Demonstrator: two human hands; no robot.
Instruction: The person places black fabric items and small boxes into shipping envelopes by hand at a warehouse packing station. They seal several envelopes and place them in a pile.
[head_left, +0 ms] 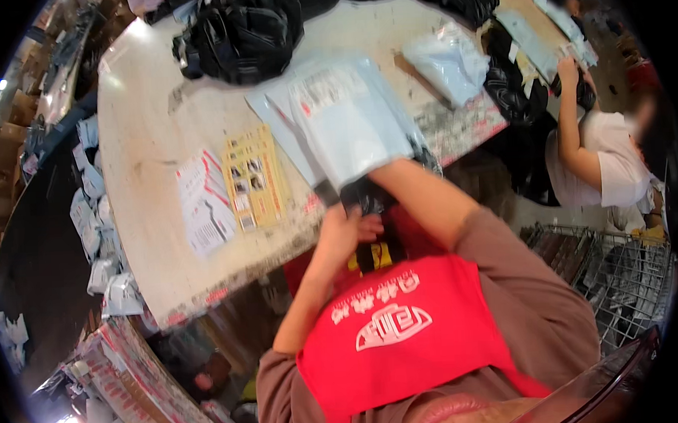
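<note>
A light-blue plastic mailer bag (347, 132) with a printed label lies at an angle over the near edge of the table, its mouth toward me. My right forearm reaches into that mouth, and the bag hides my right hand. Black plastic (366, 194) shows at the opening. Just below it is my left hand (342, 228), blurred, its fingers partly spread; whether they grip the black plastic is unclear. Another light-blue mailer (272, 109) lies partly under the first. To the left are a yellow printed sheet or stack (255, 181) and a white printed sheet (205, 203).
Black plastic-wrapped bundles (240, 34) sit at the back of the pale table (145, 180). At right lie a crumpled light-blue mailer (449, 65) and a brown strip (424, 83). Another person (597, 155) works at the right, near a wire cart (626, 284). Packed mailers (92, 216) line the left.
</note>
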